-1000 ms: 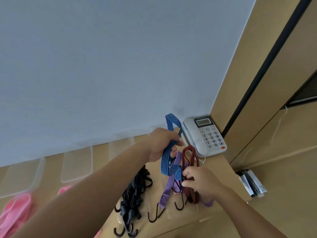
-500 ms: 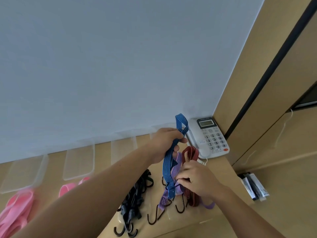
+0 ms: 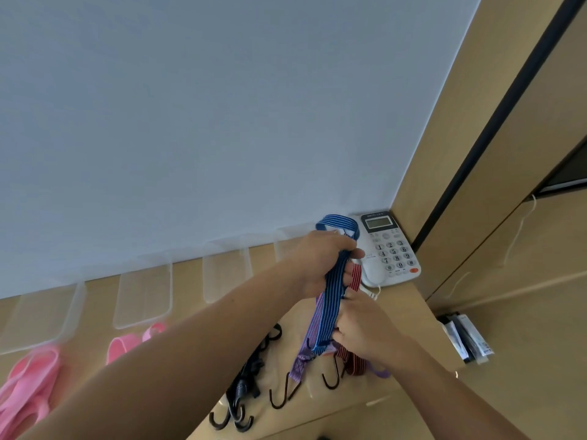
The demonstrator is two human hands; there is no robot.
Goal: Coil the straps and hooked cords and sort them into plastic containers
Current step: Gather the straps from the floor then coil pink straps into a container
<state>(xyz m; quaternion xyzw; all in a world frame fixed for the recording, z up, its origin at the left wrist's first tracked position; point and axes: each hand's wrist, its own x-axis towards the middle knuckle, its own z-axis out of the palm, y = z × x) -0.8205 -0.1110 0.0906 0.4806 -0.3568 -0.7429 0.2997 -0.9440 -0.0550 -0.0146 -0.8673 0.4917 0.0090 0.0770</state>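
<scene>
My left hand [image 3: 320, 263] grips the upper fold of a blue striped hooked cord [image 3: 330, 300], whose loop sticks up above the fist. My right hand [image 3: 365, 331] pinches the cord's lower end near its hook. Beside and behind it lie a purple striped cord [image 3: 301, 360] and a red striped cord [image 3: 355, 365], with dark hooks [image 3: 281, 396] hanging toward the desk's front edge. A bundle of black hooked cords [image 3: 244, 389] lies to the left. Pink straps [image 3: 28, 392] lie at the far left.
Several clear plastic containers [image 3: 144, 298] stand in a row along the white wall on the wooden desk [image 3: 190, 287]. A white desk phone [image 3: 386, 249] sits in the back right corner. Wooden cabinet panels rise at right; some packets [image 3: 465, 336] lie on the floor.
Both hands have moved closer together; the blue cord is folded shorter, with its loop standing higher above my left fist. My right hand slid along the cord's lower end.
</scene>
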